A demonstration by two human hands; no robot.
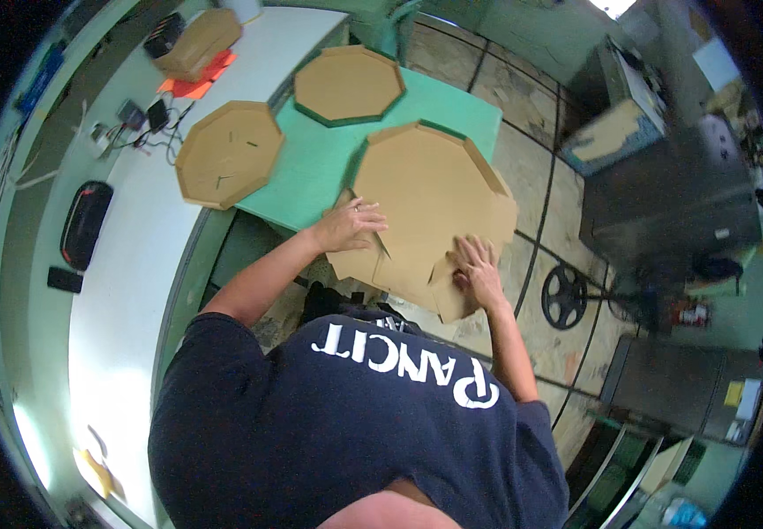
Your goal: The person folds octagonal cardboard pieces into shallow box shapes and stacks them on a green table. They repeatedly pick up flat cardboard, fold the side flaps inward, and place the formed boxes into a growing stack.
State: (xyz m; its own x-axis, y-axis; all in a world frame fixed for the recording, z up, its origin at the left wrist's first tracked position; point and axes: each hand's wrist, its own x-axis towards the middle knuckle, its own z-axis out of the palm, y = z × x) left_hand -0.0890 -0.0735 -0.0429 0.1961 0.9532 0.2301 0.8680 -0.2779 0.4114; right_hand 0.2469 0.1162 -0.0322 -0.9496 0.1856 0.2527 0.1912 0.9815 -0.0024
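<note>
Cardboard sheet (430, 189) (octagonal, flaps out) pressed under both hands (351, 227), fingers flat, gripping nothing.

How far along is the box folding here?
Two octagonal cardboard boxes look folded already: one on the white counter, one on the green table. A third flat cardboard piece is in hand, left hand and right hand pressing its near flaps. Its sides still lie unfolded.

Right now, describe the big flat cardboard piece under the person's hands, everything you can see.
The cardboard piece is a plain brown, octagon-like blank with flaps along its near and right edges. It lies flat, partly on the green table, its near part overhanging the edge. The left hand presses its near-left flap; the right hand presses a near flap.
</note>
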